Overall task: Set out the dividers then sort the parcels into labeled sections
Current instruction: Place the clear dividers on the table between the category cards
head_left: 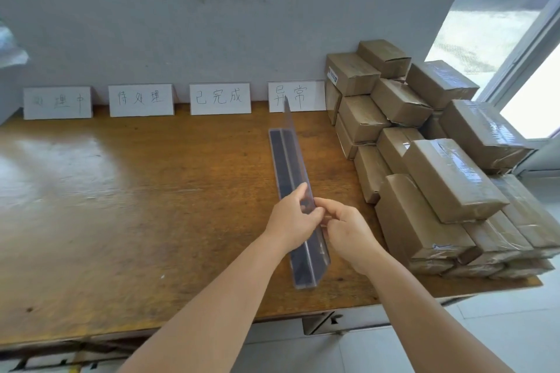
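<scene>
The surface [151, 190] is worn, glossy wood. On it stands a clear plastic divider [298, 206]. Right of it, parcels [448, 178] wear brown paper under shiny tape.

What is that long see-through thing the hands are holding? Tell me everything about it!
It is a long clear plastic divider: a flat base with dark strips along it and a thin see-through wall standing up from the middle. It rests on the wooden table, running from near the front edge toward the white label card at the back, which shows through its far tip. The left hand and right hand pinch the upright wall near the front end. The brown parcels sit to its right, not touching.
</scene>
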`<state>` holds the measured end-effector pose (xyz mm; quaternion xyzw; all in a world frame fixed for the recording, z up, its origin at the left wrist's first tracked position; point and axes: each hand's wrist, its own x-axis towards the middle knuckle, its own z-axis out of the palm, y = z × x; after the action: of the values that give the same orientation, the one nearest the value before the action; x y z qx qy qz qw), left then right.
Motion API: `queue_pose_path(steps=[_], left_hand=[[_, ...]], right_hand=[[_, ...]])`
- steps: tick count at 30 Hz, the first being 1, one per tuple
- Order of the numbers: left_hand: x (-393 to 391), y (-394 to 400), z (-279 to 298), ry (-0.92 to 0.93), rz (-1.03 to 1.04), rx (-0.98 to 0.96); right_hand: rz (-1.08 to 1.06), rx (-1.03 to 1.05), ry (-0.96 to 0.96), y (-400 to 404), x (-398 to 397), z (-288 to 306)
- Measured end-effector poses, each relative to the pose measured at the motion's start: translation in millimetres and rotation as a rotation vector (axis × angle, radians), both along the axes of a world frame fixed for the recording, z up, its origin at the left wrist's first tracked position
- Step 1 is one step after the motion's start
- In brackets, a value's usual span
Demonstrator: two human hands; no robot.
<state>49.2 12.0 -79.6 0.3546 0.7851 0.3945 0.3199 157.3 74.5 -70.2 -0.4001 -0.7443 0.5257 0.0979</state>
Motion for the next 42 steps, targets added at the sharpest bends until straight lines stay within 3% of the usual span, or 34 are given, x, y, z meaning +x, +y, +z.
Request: queue_pose_path(steps=[19,22,28,35,42], left_hand=[[2,-8,9,-0.073,0.006,0.009],[3,-8,13,0.02,0.021,-0.021],[13,-5,21,0.499,0.069,-0.203],[16,9,22,0.611,0.025,-0.357],[22,8,23,0.648,0.042,-0.367]], right_hand=[[0.053,0.11,-0.043,-4,1,-2],[0.083,0.233,-0.137,-5,-1,-1],[0.17,0.546,-0.456,-11,-7,10],[0.156,0.688,-0.508,-6,5,10],[0.116,0.739,-0.55,14,22,13]])
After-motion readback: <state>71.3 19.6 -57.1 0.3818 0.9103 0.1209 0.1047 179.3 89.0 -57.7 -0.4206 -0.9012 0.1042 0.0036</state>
